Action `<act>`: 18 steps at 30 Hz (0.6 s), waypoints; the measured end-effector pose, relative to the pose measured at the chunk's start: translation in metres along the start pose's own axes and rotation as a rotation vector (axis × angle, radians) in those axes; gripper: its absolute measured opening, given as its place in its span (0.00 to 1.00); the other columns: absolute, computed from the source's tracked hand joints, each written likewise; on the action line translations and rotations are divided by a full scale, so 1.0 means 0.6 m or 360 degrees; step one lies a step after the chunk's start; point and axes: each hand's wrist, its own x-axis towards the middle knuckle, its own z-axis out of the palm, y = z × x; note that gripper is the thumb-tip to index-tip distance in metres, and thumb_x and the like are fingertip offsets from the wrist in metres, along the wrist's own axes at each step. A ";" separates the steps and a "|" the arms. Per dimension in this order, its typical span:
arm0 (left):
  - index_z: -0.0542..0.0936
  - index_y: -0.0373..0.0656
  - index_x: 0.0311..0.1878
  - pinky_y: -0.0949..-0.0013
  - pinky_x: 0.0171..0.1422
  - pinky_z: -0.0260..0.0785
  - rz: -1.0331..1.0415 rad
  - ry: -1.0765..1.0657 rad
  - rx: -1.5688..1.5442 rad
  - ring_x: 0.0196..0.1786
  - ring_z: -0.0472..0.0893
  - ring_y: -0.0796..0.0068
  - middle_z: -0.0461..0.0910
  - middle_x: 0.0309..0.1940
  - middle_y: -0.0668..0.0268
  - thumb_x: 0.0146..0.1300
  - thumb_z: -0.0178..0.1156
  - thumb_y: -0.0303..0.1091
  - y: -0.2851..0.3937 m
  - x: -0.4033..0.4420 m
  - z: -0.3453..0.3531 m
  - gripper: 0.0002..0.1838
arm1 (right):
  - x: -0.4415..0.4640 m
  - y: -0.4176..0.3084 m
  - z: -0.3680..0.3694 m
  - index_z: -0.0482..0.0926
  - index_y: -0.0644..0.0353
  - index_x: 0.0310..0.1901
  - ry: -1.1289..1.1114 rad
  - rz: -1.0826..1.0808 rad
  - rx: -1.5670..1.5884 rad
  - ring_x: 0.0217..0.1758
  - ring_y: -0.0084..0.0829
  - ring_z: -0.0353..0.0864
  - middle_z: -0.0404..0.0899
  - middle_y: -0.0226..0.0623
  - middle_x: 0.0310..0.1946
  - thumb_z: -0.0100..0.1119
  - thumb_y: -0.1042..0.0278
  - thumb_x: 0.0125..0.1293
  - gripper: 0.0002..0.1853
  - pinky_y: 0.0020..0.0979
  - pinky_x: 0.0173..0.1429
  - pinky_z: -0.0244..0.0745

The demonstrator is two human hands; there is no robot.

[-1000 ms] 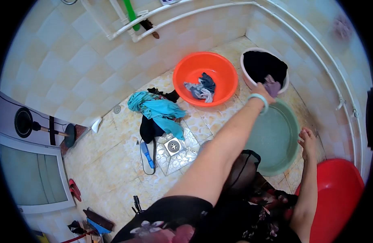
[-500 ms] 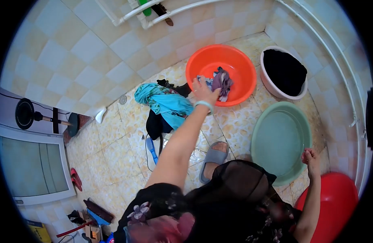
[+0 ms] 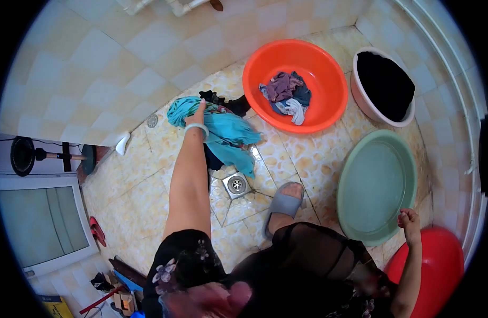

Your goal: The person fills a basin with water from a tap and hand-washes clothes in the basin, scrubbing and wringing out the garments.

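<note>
My left hand [image 3: 195, 115], with a pale bangle [image 3: 197, 129] at the wrist, grips the gathered far end of a turquoise printed cloth [image 3: 231, 130]. The cloth spreads over dark clothes [image 3: 236, 106] on the tiled floor, hiding part of them. Crumpled purple, grey and white clothes [image 3: 284, 90] lie inside the orange basin [image 3: 326, 87], to the right of that hand. My right hand [image 3: 411, 225] is curled closed beside the near right rim of the green water basin [image 3: 345, 175]; what its fingers hold, if anything, I cannot make out.
A pale pink basin [image 3: 357, 87] heaped with black cloth [image 3: 384, 87] stands by the right wall. The red basin [image 3: 440, 265] is beside my right forearm. A floor drain [image 3: 236, 184] lies near my slippered foot [image 3: 284, 204]. Red slippers [image 3: 97, 231] rest by the door [image 3: 42, 217].
My left hand has left the clothes in the orange basin and moved left onto the turquoise cloth. Those clothes now sit differently bunched. The right hand stays curled by the green basin.
</note>
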 end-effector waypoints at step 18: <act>0.75 0.36 0.51 0.61 0.50 0.75 0.0489 -0.0313 -0.1301 0.44 0.80 0.65 0.80 0.43 0.60 0.56 0.52 0.27 -0.046 -0.186 -0.205 0.18 | -0.040 0.001 -0.005 0.76 0.66 0.45 -0.0029 -0.0142 -0.0341 0.31 0.22 0.76 0.76 0.31 0.28 0.49 0.69 0.69 0.11 0.25 0.35 0.71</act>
